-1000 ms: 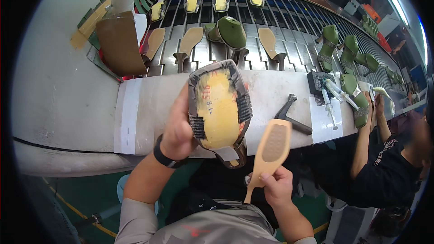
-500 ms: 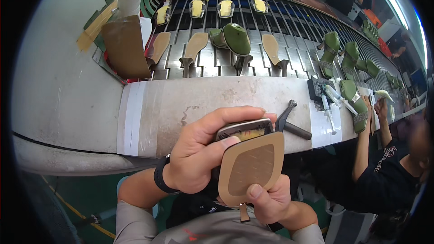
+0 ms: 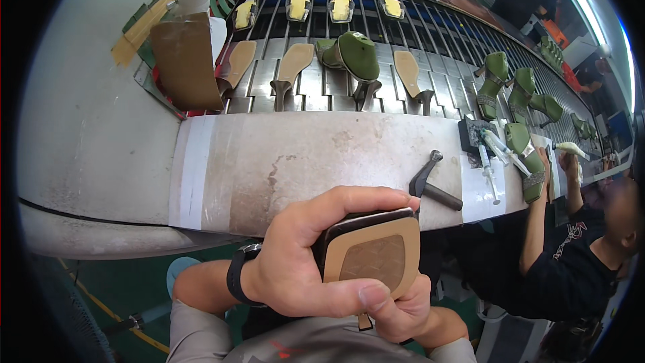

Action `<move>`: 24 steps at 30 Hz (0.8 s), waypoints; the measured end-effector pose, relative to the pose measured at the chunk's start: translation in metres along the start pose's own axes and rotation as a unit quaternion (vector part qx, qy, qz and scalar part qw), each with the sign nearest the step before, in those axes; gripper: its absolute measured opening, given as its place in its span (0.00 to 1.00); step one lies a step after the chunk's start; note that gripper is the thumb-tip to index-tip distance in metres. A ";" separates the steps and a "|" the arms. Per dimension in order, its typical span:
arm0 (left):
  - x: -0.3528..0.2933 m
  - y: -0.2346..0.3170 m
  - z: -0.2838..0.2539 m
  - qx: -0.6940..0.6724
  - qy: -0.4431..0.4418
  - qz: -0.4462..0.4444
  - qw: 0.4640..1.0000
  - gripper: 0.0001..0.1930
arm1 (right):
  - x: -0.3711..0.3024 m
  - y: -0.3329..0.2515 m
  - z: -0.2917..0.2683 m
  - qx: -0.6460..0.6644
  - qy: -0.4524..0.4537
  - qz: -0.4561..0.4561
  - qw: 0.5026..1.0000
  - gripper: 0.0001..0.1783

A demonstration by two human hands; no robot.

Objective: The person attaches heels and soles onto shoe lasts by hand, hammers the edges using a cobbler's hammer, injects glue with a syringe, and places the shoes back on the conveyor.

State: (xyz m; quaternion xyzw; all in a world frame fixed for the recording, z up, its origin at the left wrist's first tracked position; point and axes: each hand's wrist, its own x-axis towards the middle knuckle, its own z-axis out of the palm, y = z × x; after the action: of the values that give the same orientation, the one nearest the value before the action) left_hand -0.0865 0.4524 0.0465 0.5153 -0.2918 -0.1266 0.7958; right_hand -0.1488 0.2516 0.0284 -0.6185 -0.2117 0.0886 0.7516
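Note:
At the near edge of the bench, my left hand (image 3: 299, 262) is closed round a dark shoe piece (image 3: 329, 238), its thumb pressed over a tan shoe sole (image 3: 407, 245) that lies against it. The sole has a brown patch in its middle and faces up toward me. My right hand (image 3: 406, 312) grips the sole's lower end, with its fingers mostly hidden beneath. A small heel tip (image 3: 365, 323) shows below the two thumbs. Beyond my hands, a hammer (image 3: 437, 188) with a dark handle lies on the bench.
Tan soles with heels (image 3: 295, 64) and a green shoe (image 3: 358, 57) stand on the metal conveyor (image 3: 259, 87). Yellow-padded pieces (image 3: 341, 8) lie farther back. At the right are syringes (image 3: 489, 171), a black block (image 3: 474, 134), green sandals (image 3: 494, 84) and a co-worker's arm (image 3: 535, 228).
The tan sole has tilted back and come against the dark shoe piece, covering its yellowish underside. My left thumb has moved from the gap onto the sole's face, close to my right thumb.

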 end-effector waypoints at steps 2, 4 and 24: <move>-0.001 0.000 0.001 0.003 -0.001 0.006 1.000 0.41 | -0.002 0.000 0.002 0.009 0.004 0.003 1.000 0.09; -0.002 0.000 0.002 0.005 -0.002 0.011 1.000 0.42 | -0.001 0.000 0.004 0.013 0.007 0.000 1.000 0.10; 0.003 0.012 0.010 0.049 -0.021 -0.016 0.998 0.38 | -0.011 -0.009 -0.006 0.030 0.033 0.046 0.998 0.12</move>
State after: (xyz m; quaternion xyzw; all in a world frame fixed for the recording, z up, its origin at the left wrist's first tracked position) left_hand -0.0918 0.4488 0.0615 0.5558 -0.3059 -0.1351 0.7611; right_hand -0.1575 0.2398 0.0340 -0.6075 -0.1551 0.1091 0.7714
